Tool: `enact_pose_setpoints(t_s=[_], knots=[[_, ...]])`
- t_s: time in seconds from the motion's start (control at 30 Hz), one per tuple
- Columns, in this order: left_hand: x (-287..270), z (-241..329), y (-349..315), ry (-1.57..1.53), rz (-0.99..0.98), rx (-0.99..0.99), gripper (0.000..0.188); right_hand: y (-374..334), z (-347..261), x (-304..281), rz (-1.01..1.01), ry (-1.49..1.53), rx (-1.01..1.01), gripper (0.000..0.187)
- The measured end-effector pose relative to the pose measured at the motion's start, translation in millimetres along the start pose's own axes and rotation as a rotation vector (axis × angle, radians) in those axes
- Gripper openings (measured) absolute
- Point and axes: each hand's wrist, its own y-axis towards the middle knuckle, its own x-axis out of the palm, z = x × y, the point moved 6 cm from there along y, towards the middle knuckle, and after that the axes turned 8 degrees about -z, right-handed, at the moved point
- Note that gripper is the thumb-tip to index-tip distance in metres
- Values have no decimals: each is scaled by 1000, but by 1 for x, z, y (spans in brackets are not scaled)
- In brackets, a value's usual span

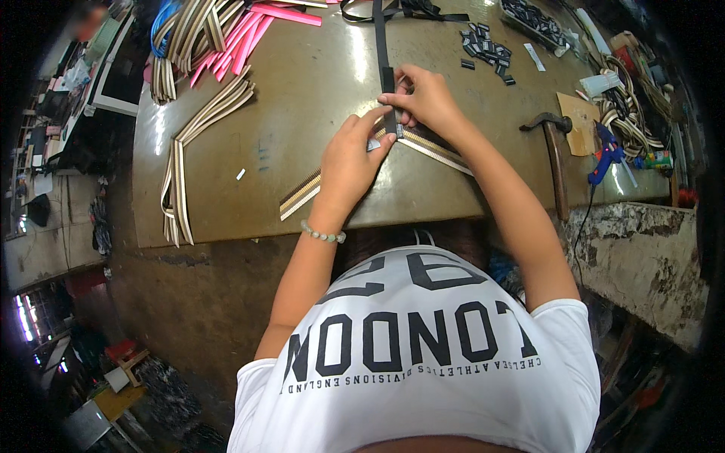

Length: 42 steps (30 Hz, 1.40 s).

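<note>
Above the near part of the table, both my hands meet at a narrow black strap (381, 41) that runs down from the far edge. My right hand (429, 94) is closed, thumb and finger pinching the black strap just below a thicker black sleeve-like piece on it. My left hand (353, 155) pinches the lower end of the black strap, where it meets a brown-and-cream striped webbing strap (300, 195). The striped strap bends under my fingers, one end toward the lower left, the other passing under my right forearm. A small metallic-looking part shows at the join; its details are partly hidden.
Striped straps (178, 162) and pink strips (240, 47) lie at the left. Far right are loose small black pieces (487, 47) and a filled clear box (538, 24). A hammer (557, 155), cardboard (577, 121) and blue glue gun (604, 155) with a cord lie at the right.
</note>
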Motion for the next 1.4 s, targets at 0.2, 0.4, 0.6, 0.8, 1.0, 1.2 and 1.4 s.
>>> enact_pose_setpoints(t_s=[0.2,0.4,0.6,0.8,1.0,1.2,1.4], knots=[[3,5,-4,163,23,61,32,-70,-30,-7,198,-545,-547,31],[5,5,-4,169,57,69,31,-100,-14,9,-4,-863,-652,44],[5,6,-5,186,62,63,32,-98,-7,13,45,-940,-654,40],[6,8,-3,188,39,56,32,-100,-17,12,77,-912,-631,40],[-14,3,-13,-34,56,83,31,-165,32,-106,877,-1029,23,50],[-17,-11,-31,-62,90,17,17,-191,52,-154,694,-795,322,48],[-12,-16,-34,-89,184,40,12,-137,-31,-3,115,-555,177,30]])
